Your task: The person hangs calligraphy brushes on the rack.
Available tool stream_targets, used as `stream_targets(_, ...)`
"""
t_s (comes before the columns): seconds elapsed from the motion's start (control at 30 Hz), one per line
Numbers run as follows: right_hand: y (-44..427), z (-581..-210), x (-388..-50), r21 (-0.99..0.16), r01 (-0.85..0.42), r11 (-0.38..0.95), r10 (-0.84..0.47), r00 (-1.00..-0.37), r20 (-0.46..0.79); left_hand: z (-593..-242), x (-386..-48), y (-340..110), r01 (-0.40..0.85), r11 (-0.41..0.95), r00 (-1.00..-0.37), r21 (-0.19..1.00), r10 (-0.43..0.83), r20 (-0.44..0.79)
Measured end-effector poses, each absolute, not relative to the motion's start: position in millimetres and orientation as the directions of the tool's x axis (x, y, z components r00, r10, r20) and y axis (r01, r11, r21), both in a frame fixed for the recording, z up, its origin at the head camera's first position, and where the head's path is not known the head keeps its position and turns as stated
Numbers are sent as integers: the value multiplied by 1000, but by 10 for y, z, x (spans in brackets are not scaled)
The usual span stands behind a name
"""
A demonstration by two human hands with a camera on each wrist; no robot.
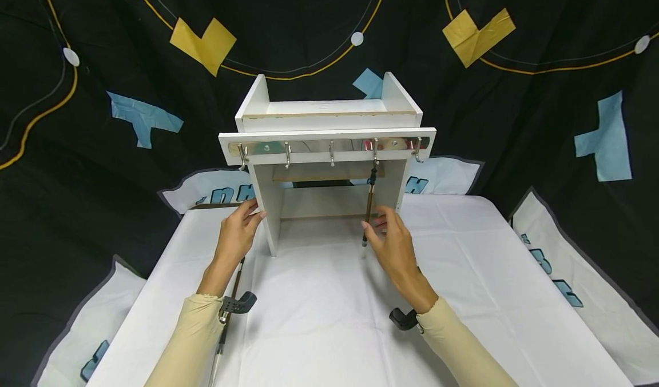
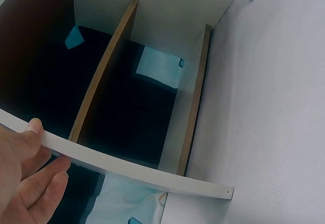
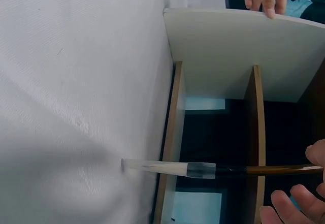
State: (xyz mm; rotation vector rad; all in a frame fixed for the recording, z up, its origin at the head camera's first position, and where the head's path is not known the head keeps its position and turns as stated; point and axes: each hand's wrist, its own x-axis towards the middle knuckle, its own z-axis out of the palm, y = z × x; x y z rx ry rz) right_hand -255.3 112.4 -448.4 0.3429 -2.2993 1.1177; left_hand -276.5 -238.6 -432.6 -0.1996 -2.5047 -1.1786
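A white hook shelf (image 1: pixel 329 123) stands on the cloth-covered table. My left hand (image 1: pixel 239 230) grips the front edge of its left side panel (image 2: pixel 152 167), thumb on one face and fingers on the other. From the second hook from the right, a brown-handled brush (image 1: pixel 369 201) hangs tip down. In the right wrist view its pale bristles (image 3: pixel 172 168) point toward the table. My right hand (image 1: pixel 393 250) is around the brush's lower part, with thumb and fingers spread apart on either side of it. A second brush (image 1: pixel 234 290) lies on the table, partly behind my left forearm.
A metal strip with several hooks (image 1: pixel 331 150) runs across the shelf's front. White cloth (image 1: pixel 319 318) covers the table. Black fabric (image 1: pixel 309 21) with yellow and blue tape hangs behind. White printed cloths (image 1: pixel 561 261) lie along the table's sides.
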Motion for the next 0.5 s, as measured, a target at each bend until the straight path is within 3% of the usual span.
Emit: stream_targets(0.5,1524,-4492,-2304,-621,-367,692,25,-848,529,-4336,-2772,-2374,267,639,-927,721,-34,373)
